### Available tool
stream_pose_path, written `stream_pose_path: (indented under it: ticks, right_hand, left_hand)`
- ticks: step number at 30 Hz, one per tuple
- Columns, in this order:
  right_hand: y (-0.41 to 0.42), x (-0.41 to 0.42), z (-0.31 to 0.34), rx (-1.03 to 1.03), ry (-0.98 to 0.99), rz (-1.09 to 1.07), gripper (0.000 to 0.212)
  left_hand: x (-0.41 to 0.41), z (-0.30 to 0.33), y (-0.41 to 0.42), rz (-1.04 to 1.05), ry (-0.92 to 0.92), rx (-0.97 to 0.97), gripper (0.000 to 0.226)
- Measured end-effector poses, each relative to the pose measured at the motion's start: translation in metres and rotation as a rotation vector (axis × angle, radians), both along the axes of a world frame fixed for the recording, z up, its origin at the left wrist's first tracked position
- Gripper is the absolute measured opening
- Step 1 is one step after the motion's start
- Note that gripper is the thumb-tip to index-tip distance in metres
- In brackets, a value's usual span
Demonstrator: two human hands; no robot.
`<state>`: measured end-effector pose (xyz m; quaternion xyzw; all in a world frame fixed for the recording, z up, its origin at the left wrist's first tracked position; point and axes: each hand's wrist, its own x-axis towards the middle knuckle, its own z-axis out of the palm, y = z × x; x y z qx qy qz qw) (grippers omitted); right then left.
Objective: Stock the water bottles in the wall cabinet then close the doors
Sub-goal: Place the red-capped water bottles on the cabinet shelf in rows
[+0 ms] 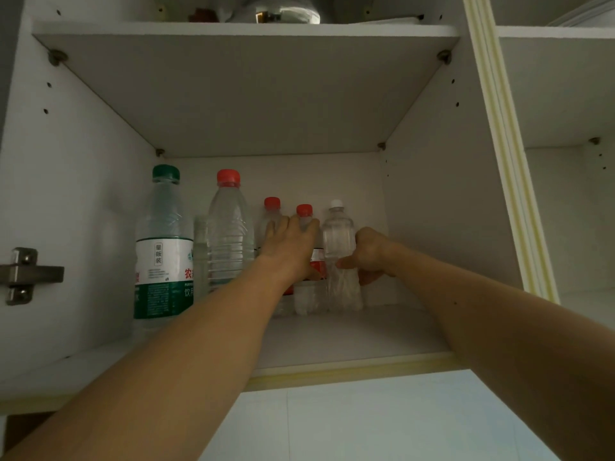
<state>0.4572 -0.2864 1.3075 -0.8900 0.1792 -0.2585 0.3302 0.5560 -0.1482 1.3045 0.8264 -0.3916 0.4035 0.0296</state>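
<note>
So: white laminate wall cabinet [432, 194], doors open, one landmark: the tall green-capped, green-labelled clear bottle [163, 244] at its left wall. Right of it, left hand [286, 251] lies flat-fingered steadying a small red-capped bottle [304, 214]; right hand [366, 257] grips the crinkled clear white-capped bottle [339, 247], likely seating it rearward.

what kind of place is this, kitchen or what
Probably a home kitchen or pantry, though little beyond the cabinet shows. A white laminate wall cabinet with an adjustable shelf holds clear plastic water bottles, among them a tall green-capped bottle. A shiny metal pot sits on the shelf above, and pale wall tiles run below.
</note>
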Motion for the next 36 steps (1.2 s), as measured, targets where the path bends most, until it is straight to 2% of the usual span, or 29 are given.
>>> stream_pose_path:
  ticks: [2,7,10,13,17,22,28,32,36]
  right_hand:
    - [0.003,0.005,-0.009,-0.050,0.054,-0.024,0.048]
    - [-0.010,0.000,0.002,-0.243,-0.036,-0.128,0.044]
    - [-0.015,-0.003,0.011,-0.484,-0.092,-0.236,0.049]
    - [-0.014,-0.007,0.020,-0.525,-0.189,-0.299,0.054]
    - [0.027,-0.014,0.017,-0.571,-0.301,-0.105,0.041]
    - [0.075,-0.018,0.014,-0.482,-0.359,0.100,0.045]
    - [0.113,0.003,-0.002,-0.234,-0.280,0.263,0.079]
    - [0.125,0.018,-0.009,-0.173,-0.267,0.273,0.080]
    - [0.119,0.019,-0.004,-0.205,-0.263,0.259,0.070]
  left_hand:
    - [0.001,-0.006,0.007,-0.103,-0.003,-0.064,0.086]
    - [-0.033,0.008,0.010,-0.397,-0.005,-0.255,0.053]
    - [-0.051,0.009,0.027,-0.454,-0.051,-0.378,0.033]
    - [-0.067,-0.002,0.053,-0.533,-0.015,-0.491,0.021]
    - [-0.073,-0.034,0.106,-0.546,0.076,-0.729,0.008]
    - [-0.062,-0.072,0.132,-0.469,0.229,-0.914,0.006]
    - [-0.062,-0.077,0.126,-0.365,0.207,-0.910,0.022]
    - [-0.059,-0.077,0.129,-0.335,0.226,-0.922,0.028]
    - [-0.059,-0.077,0.129,-0.302,0.227,-0.875,0.031]
